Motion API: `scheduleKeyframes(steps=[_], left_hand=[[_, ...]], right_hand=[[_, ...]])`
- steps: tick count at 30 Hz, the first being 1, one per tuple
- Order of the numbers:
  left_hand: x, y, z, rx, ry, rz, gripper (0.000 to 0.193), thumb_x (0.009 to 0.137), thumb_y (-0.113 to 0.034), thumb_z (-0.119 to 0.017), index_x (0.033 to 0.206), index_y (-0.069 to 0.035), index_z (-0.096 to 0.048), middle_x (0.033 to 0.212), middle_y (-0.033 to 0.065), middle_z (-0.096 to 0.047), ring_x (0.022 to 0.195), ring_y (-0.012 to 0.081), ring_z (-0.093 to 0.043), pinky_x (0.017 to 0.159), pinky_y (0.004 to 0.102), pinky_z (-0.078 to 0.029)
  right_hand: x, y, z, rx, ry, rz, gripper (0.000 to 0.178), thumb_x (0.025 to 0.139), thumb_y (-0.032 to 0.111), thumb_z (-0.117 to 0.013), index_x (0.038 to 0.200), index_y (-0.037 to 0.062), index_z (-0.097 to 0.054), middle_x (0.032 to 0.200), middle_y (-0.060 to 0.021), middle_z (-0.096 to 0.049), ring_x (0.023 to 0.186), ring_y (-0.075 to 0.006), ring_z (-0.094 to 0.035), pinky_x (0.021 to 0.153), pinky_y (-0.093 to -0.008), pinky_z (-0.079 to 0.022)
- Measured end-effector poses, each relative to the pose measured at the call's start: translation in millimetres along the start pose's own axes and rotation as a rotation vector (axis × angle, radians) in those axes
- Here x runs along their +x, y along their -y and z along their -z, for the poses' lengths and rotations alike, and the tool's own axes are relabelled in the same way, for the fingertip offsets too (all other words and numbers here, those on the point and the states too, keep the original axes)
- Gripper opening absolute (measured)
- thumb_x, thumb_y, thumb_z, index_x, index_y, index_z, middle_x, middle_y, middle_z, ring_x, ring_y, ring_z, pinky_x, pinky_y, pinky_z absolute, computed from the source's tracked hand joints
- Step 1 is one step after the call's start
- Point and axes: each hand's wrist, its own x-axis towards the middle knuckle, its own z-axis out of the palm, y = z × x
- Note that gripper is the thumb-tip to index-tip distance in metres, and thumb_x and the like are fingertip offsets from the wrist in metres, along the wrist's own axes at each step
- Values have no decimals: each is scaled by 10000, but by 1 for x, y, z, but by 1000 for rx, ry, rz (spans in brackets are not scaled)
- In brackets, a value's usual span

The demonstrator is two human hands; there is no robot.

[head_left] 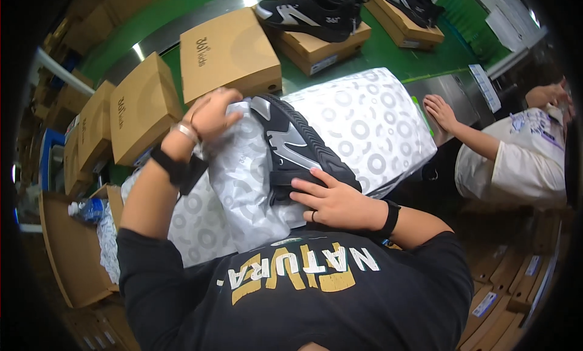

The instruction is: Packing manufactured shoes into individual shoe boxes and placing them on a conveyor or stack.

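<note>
shoe (285, 138) under spread right fingers (311, 189), left fingers (226, 96) near carton (228, 53) edge, grip unclear, green tabletop (452, 56) showing beyond

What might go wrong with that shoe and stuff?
The black-and-grey shoe might slip: the right hand lies on it with spread fingers, while the left hand is off by the patterned white wrapping.

That wrapping looks thin and creased, so it could tear.

The bottle lies tipped over in the open cardboard box; if its cap is loose, it might leak onto the crumpled paper.
</note>
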Motion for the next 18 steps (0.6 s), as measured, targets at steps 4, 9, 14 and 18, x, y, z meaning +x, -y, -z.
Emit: scheduleKeyframes(steps=[4,9,14,18], left_hand=[[-45,-26,-13,-21,-66,-12,373,693,-231,-604,1016,-58,-532,1064,157,-524,997,323,-477,875,392,-348],[-72,-31,-42,62,-136,74,422,685,-249,-604,1060,-73,-523,1153,182,-452,1146,357,-348,987,479,-187],[-73,-29,-50,28,-258,88,408,675,-249,-598,1039,-74,-540,1167,166,-450,1162,348,-339,994,487,-164],[-71,-25,-52,-11,-292,107,417,659,-254,-607,1029,-70,-547,1168,160,-456,1154,343,-353,994,482,-168]], right_hand=[[-48,-50,-7,362,-687,-687,72,700,15,-557,729,61,-605,674,-93,-552,667,-254,-534,604,-319,-426],[-155,-116,-30,-409,-175,-1432,190,793,140,-491,881,83,-649,765,-139,-582,823,-279,-544,726,-371,-404],[-155,-122,-47,-576,-350,-1523,242,801,114,-436,918,116,-649,881,-150,-610,879,-243,-554,828,-350,-360],[-145,-123,-36,-487,-286,-1603,213,771,92,-467,887,104,-645,825,-151,-616,820,-266,-578,775,-361,-404]])
